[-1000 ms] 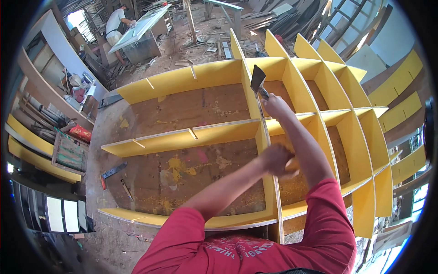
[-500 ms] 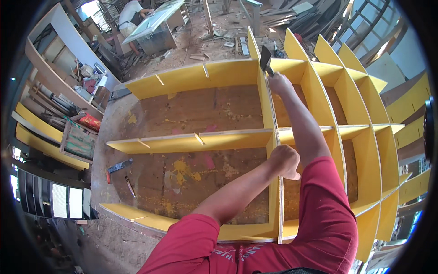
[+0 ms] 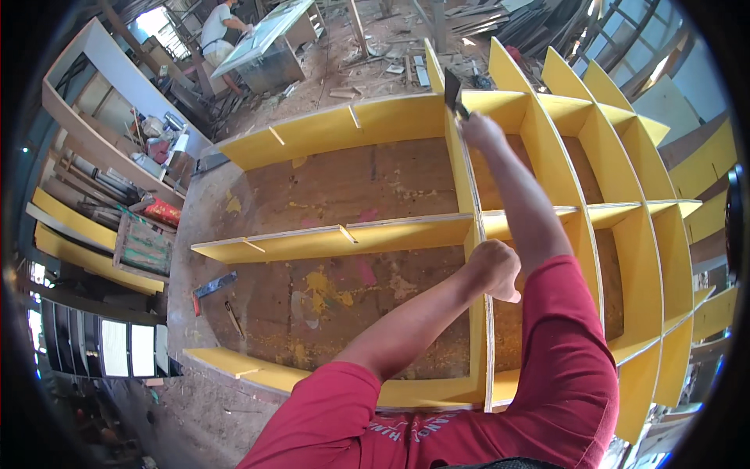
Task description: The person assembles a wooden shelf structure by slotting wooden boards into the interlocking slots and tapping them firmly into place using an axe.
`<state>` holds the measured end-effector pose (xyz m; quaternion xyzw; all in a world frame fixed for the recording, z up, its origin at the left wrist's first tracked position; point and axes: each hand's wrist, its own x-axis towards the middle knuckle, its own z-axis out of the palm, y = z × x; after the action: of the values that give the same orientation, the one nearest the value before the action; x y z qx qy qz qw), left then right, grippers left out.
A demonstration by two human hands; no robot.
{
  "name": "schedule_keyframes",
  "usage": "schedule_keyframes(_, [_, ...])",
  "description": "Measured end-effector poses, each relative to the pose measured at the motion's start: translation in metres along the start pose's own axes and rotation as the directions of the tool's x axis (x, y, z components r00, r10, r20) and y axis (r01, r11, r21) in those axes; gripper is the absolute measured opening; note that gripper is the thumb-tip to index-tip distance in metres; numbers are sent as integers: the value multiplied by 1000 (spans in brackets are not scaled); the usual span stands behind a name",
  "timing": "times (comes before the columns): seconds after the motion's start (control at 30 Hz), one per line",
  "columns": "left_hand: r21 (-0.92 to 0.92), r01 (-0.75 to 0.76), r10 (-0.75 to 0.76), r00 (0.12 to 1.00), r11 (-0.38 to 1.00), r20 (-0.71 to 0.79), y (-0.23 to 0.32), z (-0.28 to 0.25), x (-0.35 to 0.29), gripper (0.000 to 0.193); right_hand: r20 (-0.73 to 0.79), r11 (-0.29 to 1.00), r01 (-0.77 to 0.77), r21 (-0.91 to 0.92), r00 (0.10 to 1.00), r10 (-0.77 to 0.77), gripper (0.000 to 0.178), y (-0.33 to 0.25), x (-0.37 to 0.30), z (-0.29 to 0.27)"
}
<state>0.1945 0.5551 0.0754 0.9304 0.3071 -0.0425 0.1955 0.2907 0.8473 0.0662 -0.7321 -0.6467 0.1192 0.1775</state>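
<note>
My right hand (image 3: 484,131) is closed round the handle of a tool with a broad, flat, dark blade (image 3: 452,87), like a scraper. Its blade stands beside the top edge of a long yellow panel (image 3: 466,168), near the panel's far end; whether it touches the wood I cannot tell. Nearer to me, my left hand (image 3: 496,267) grips the same panel's edge, close to where a yellow crosspiece (image 3: 406,228) meets it from the left. The panel belongs to a large yellow wooden frame with several square compartments on its right side.
Inside the frame's left part lie a try square (image 3: 215,285) and a thin pencil-like stick (image 3: 233,320) on a paint-stained brown board (image 3: 351,305). A white-edged cabinet shell (image 3: 125,70) stands at left. Far back, another person (image 3: 221,35) works at a bench (image 3: 272,74).
The whole view has shifted slightly, moving most of the frame a little rightward. Both hands keep nearly the same places along the panel, and the right hand still holds the tool.
</note>
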Motion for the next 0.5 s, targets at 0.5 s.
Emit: schedule_keyframes(0.5, [-397, -319, 191, 924, 860, -330, -44, 14, 5, 26, -88, 815, -38, 578, 990, 108, 29, 11, -330, -163])
